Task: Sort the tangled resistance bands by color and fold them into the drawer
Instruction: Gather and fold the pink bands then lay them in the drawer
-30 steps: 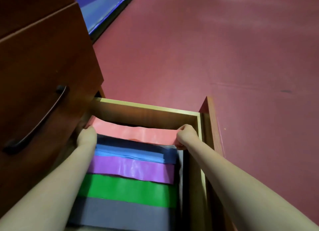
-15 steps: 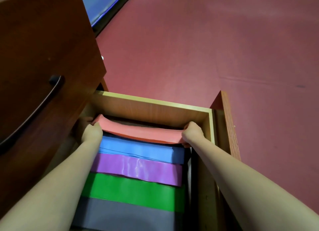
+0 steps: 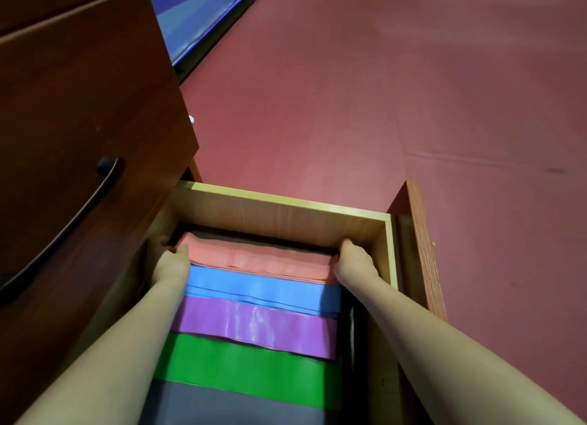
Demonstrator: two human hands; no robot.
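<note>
An open wooden drawer (image 3: 286, 212) holds folded bands in a row. From the far end toward me lie the red band (image 3: 260, 261), the blue band (image 3: 260, 289), the purple band (image 3: 254, 324), the green band (image 3: 244, 370) and the grey band (image 3: 228, 408). My left hand (image 3: 170, 261) grips the red band's left end, fingers tucked round it. At the opposite end, my right hand (image 3: 355, 261) holds the red band against the drawer's right side. The red band lies flat against the blue one.
A brown cabinet front (image 3: 79, 123) with a dark curved handle (image 3: 63, 227) rises at the left, over the drawer's left edge. The drawer front panel (image 3: 419, 243) stands at the right. Red floor (image 3: 381, 91) spreads beyond, with a blue mat (image 3: 197, 15) at the top.
Both hands have lowered the red band from a raised, arched hold down into the drawer's far end, where it now lies flat beside the blue band.
</note>
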